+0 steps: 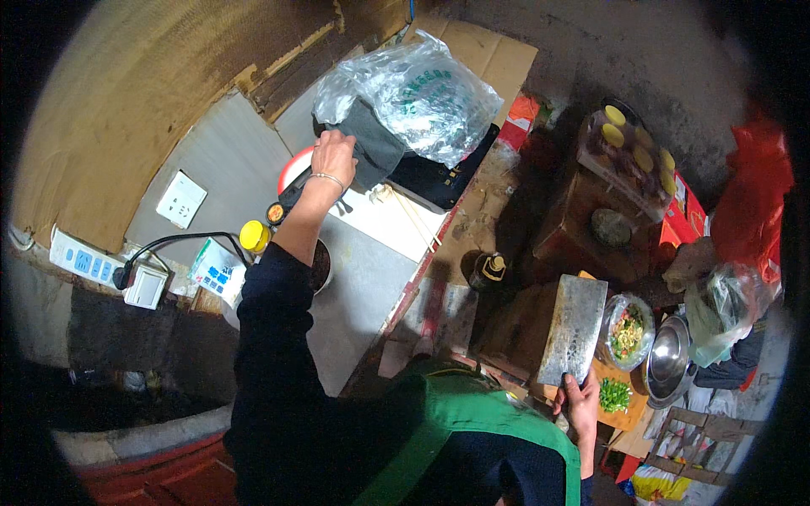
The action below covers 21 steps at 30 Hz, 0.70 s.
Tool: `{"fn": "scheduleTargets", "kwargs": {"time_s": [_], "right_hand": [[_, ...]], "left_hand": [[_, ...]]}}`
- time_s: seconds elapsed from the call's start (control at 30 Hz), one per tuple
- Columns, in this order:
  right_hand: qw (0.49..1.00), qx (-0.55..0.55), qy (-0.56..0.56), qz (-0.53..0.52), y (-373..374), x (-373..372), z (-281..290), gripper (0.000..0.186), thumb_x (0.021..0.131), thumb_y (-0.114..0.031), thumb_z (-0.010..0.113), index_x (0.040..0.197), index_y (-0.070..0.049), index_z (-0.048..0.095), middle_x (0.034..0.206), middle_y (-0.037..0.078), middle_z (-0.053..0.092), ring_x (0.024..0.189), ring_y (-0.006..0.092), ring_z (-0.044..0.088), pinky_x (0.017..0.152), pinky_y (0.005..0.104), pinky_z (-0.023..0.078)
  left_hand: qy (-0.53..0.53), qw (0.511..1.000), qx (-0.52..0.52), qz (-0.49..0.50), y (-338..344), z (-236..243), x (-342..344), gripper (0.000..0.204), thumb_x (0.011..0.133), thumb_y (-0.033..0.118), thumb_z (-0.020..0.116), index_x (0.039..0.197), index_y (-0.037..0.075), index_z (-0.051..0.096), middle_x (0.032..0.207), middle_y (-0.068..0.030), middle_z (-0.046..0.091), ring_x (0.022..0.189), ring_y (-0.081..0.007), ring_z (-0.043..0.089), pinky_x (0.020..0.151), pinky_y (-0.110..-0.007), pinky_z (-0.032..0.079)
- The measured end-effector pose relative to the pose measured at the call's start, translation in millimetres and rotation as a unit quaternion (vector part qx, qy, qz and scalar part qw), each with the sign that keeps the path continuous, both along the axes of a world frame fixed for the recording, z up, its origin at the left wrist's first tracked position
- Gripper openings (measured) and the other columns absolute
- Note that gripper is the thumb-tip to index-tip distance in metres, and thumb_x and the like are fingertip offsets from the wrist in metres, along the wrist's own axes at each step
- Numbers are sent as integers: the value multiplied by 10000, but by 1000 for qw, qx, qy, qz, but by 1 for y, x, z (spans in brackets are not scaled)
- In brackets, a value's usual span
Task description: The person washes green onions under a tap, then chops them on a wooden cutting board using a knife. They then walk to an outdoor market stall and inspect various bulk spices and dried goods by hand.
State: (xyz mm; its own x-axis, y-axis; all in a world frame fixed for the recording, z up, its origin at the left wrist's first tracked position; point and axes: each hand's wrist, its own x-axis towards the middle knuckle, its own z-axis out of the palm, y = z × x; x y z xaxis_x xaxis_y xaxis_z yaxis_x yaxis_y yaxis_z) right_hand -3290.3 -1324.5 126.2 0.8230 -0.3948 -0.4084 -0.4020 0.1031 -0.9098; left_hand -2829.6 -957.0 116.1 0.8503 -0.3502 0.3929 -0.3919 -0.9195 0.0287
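My right hand (580, 409) grips a cleaver (572, 329), its broad, worn grey blade pointing away from me. Stretched far to the left over the counter, my left hand (336, 158) has its fingers closed on the edge of a dark grey cloth (374, 145). A clear plastic bag (422, 93) lies crumpled just beyond that cloth. To the right of the cleaver are a bowl of chopped food (627, 331) and chopped green onion (613, 395) on a wooden cutting board (629, 415).
Chopsticks (413, 216) lie on the white counter (350, 282) beside a black flat appliance (422, 179). A yellow-capped jar (253, 236) stands near the wall. On the right are a metal basin (666, 358), a dark bottle (489, 268) and a tray with yellow rounds (620, 160).
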Motion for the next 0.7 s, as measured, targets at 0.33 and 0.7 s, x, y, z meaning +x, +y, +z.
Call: {"fn": "scheduleTargets", "kwargs": {"time_s": [0.33,0.7], "right_hand": [[1000,9,-19,1,12,33,-7,239,923,-116,505,1108,-10,398,554,59,484,395,148,463,380,277,422],[998,37,-22,34,17,58,-5,233,921,-119,503,1097,-21,387,553,48,476,394,143,459,392,279,412]], "left_hand": [[112,969,-221,10,30,8,34,96,828,89,527,905,32,531,902,-193,603,851,-391,566,764,-461,440],[219,481,-841,-116,86,51,57,151,873,164,505,830,38,576,801,-93,623,753,-236,613,682,-383,512]]}}
